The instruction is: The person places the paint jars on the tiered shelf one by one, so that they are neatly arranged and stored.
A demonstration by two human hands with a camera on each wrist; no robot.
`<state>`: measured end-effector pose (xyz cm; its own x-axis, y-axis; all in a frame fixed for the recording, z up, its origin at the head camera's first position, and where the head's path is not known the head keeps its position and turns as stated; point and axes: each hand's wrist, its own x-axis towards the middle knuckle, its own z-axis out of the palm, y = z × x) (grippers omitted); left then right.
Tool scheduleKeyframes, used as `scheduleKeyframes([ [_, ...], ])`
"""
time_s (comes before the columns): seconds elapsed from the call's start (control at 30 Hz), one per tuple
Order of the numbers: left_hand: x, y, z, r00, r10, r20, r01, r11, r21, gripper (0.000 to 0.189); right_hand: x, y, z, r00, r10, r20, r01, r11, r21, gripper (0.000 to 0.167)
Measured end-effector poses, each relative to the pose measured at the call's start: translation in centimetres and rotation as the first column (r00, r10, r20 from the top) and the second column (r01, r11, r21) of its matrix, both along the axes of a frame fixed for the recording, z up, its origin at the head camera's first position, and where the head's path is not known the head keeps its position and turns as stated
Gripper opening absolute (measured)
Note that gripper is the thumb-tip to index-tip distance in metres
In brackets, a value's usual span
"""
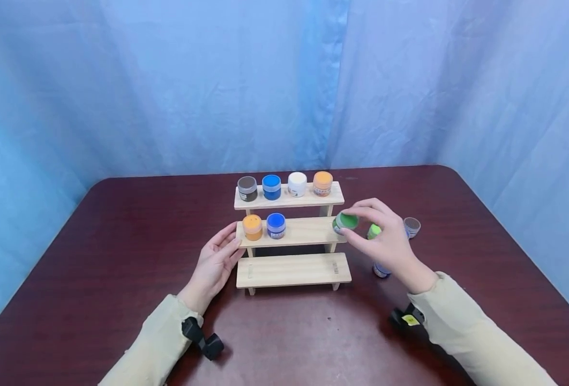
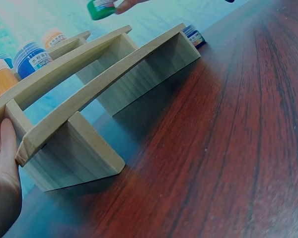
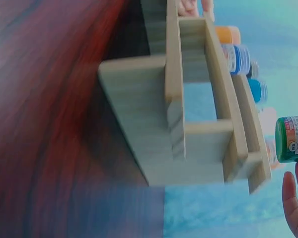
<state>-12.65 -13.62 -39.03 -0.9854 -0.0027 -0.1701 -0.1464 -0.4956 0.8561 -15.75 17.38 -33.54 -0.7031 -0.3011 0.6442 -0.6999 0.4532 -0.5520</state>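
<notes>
A three-tier wooden stand [image 1: 294, 269] stands on the table. My left hand [image 1: 215, 261] holds the left end of its middle tier, with the thumb near the front edge. My right hand [image 1: 386, 230] pinches a green paint jar [image 1: 346, 222] by its sides, at the right end of that tier. In the right wrist view the green jar [image 3: 291, 139] is held above the tier, label showing. An orange jar [image 1: 253, 228] and a dark blue jar [image 1: 276, 225] sit on the middle tier's left half.
The top tier carries a dark brown jar [image 1: 247, 188], a blue jar [image 1: 271, 187], a white jar [image 1: 297, 184] and an orange jar [image 1: 322, 184]. Right of the stand, partly behind my right hand, are a light green jar [image 1: 373, 231], a brown-topped jar [image 1: 412, 227] and a blue jar [image 1: 381, 271].
</notes>
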Motion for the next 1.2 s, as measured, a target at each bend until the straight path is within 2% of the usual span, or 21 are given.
scheduleKeyframes([
  [0.2, 0.3, -0.1, -0.1, 1.0, 0.01, 0.007, -0.01, 1.0, -0.01, 0.052, -0.5, -2.3, -0.1, 0.997, 0.07, 0.032, -0.069, 0.997, -0.027, 0.03],
  [0.4, 0.3, -0.2, 0.1, 1.0, 0.001, -0.002, -0.001, 1.0, -0.019, 0.052, -0.8, -4.1, 0.2, 0.986, 0.126, 0.108, -0.119, 0.991, -0.068, 0.028],
  [0.57, 0.1, -0.3, 0.3, 1.0, 0.01, -0.002, -0.01, 1.0, -0.013, 0.052, -1.0, -5.2, 0.5, 0.983, 0.101, 0.154, -0.095, 0.994, -0.047, 0.026],
  [0.73, 0.1, -0.3, 0.1, 1.0, 0.012, 0.014, -0.012, 1.0, -0.014, 0.051, -1.1, -5.9, 0.1, 0.977, 0.096, 0.192, -0.088, 0.995, -0.052, 0.026],
  [1.2, -0.1, -0.4, -0.1, 1.0, 0.018, 0.013, -0.018, 1.0, -0.012, 0.051, -1.8, -6.7, -1.5, 0.976, 0.106, 0.191, -0.092, 0.992, -0.08, 0.024],
])
